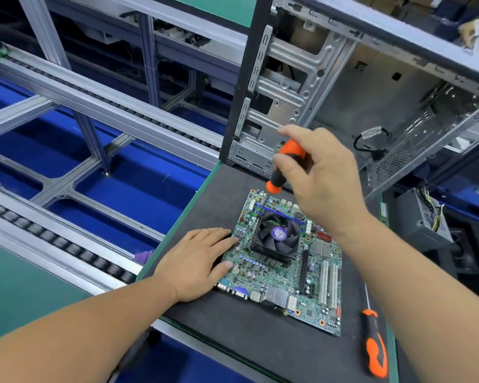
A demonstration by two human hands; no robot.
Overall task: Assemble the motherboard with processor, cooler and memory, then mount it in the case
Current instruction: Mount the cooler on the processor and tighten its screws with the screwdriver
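Observation:
A green motherboard lies flat on a black mat. A black cooler with a fan sits on the board's upper middle. My left hand rests flat on the board's left edge, fingers straight. My right hand grips the orange-and-black handle of a screwdriver, whose tip points down at the cooler's far left corner. An open grey metal case lies on its side behind the board.
A second orange-and-black screwdriver lies on the mat right of the board. A grey power supply with cables sits at the right. Roller conveyor rails and blue bins run along the left.

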